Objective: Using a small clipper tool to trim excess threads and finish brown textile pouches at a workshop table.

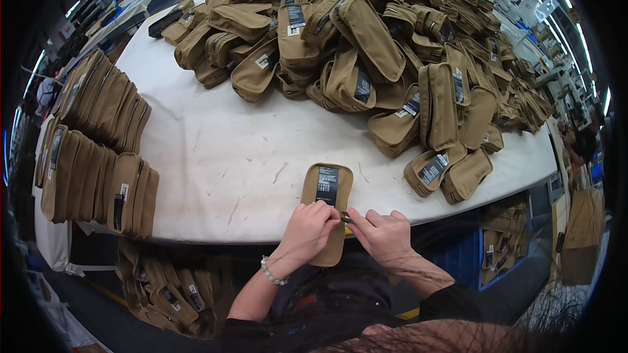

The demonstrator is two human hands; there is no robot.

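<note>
A flat tan zip pouch (335,247) with a black printed label lies across the table's front edge, its lower end jutting out toward me. My left hand (310,227) rests over its middle, fingers pinched together at the pouch's right side. Close by on the right, my right hand (381,235) is closed in a pinch, thumb and forefinger on a thin dark strip (345,217) at the pouch's side. That strip spans the small gap between both hands; whether it is a zipper pull is too small to tell.
A large heap of tan pouches (369,36) covers the table's far and right side. Neat rows of pouches (85,176) stand at the left on the white tabletop (216,157). Below are more pouches (173,294) at left and a blue bin (461,258) at right.
</note>
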